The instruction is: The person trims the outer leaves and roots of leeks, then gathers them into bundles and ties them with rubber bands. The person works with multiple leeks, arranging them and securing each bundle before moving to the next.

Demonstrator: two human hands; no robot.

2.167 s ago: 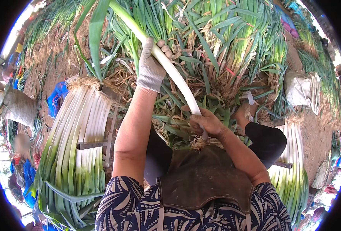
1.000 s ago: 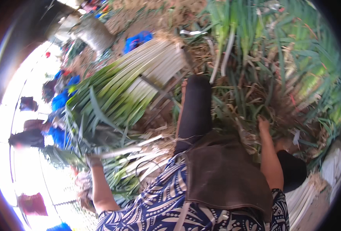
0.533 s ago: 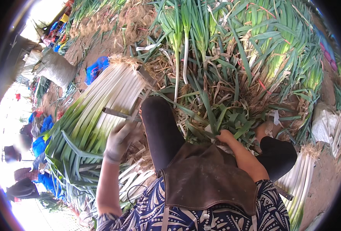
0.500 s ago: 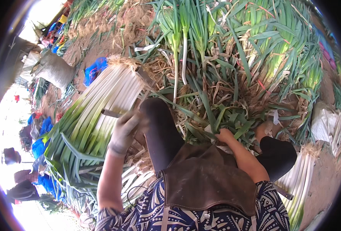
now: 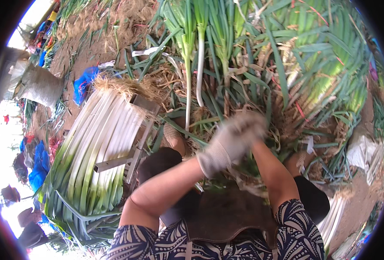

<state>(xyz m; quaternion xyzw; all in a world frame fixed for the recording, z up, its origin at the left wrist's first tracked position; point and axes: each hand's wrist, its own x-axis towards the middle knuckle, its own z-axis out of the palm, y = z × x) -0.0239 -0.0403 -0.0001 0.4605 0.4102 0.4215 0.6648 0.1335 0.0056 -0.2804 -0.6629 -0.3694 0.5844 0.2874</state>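
My left hand [image 5: 233, 145], in a pale knitted glove, is in front of my lap and smeared by motion. It overlaps my bare right hand [image 5: 254, 138], whose fingers are mostly hidden behind the glove. Whether either hand holds anything cannot be made out. Below them are blurred leaves and dry peelings, over a brown leather apron [image 5: 231, 214]. To the left, trimmed leeks [image 5: 101, 125] with white stems and roots lie side by side in a metal frame [image 5: 135, 151]. A few untrimmed leeks [image 5: 200, 65] lie beyond my hands, their white ends toward me.
A large heap of green leeks [image 5: 326, 60] fills the far right. Another trimmed bundle [image 5: 333, 216] lies at the lower right. White sacks [image 5: 40, 84] and blue netting [image 5: 84, 84] are at the far left. Dry leaf waste [image 5: 174, 91] covers the ground ahead.
My left hand has swung right, from beside the framed leeks to over my right hand. My right hand has moved slightly up. The view has shifted a little.
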